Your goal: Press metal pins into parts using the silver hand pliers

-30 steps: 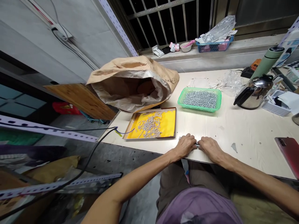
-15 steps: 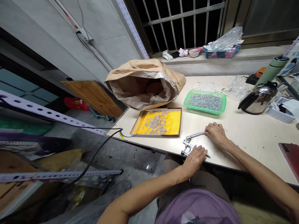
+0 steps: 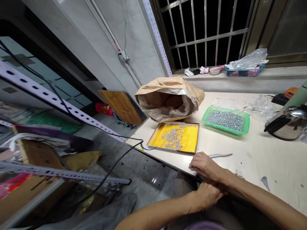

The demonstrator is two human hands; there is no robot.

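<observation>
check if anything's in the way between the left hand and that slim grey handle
Yes: in this view the right hand lies across, between the left hand and the slim grey handle. What is under it is hidden.

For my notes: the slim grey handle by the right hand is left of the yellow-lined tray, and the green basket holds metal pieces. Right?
Not left: in the head view, the slim grey handle is to the right of the yellow-lined tray. The rest stands.
</observation>
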